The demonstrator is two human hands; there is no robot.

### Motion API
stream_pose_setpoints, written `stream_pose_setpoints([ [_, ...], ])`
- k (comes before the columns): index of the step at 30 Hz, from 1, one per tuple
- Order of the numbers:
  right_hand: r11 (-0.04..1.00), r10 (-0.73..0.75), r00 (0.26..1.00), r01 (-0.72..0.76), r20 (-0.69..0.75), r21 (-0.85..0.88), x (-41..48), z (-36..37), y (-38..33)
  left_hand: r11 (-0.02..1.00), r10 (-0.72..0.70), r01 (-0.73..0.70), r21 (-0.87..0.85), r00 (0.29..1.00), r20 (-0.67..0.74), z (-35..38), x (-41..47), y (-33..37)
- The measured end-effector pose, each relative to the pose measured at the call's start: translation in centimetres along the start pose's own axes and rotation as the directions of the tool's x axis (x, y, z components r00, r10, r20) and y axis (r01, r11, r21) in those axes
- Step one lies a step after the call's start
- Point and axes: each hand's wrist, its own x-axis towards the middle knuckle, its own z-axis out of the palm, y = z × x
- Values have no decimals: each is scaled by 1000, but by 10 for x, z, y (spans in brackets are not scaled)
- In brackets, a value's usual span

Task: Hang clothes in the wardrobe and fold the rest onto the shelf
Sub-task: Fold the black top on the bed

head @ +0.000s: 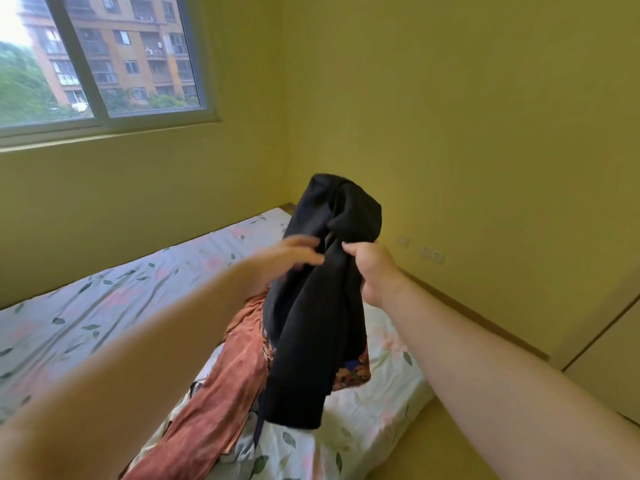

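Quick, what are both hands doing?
Left hand: open, blurred, fingers reaching the black garment.
Right hand: closed, gripping the black garment.

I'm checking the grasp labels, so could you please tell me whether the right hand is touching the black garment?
Touching. The head view shows the right hand with its fingers curled round a bunch of the black garment, holding it up.

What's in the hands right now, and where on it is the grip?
The right hand grips the black garment by a bunched fold near its top; the left hand is blurred, hold unclear.
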Motion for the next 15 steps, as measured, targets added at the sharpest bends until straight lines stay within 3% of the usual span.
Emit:
stream_pose_setpoints([
  [2, 1000, -1, 1000, 1, -21, 9, 6, -2, -12, 967, -247, 230, 106, 947, 203, 1, -4, -55],
  [4, 999, 14, 1000, -13, -20, 34, 16, 0, -17, 935, -346, 299, 191, 888, 303, 8, -7, -96],
  [5, 998, 16, 1000, -16, 0, 54, 20, 1, -16, 936, -351, 319, 151, 889, 296, 13, -7, -108],
  [7, 997, 35, 999, -36, 19, 72, 22, 7, -14, 945, -321, 326, 21, 916, 239, 20, -7, -113],
  [10, 993, 94, 985, -103, 146, 55, 18, 11, -12, 949, -274, 271, -159, 962, 6, 15, -2, -91],
  [12, 989, 148, 950, -140, 274, -49, 13, 7, -2, 893, -290, 217, -394, 948, -134, 4, 4, -65],
  [13, 981, 169, 949, -135, 266, -141, 14, 7, 1, 854, -294, 172, -491, 938, -182, -4, 7, -49],
  [15, 961, 195, 927, -115, 320, -252, 1, 6, 12, 814, -282, 91, -573, 925, -253, -17, 15, -22],
])
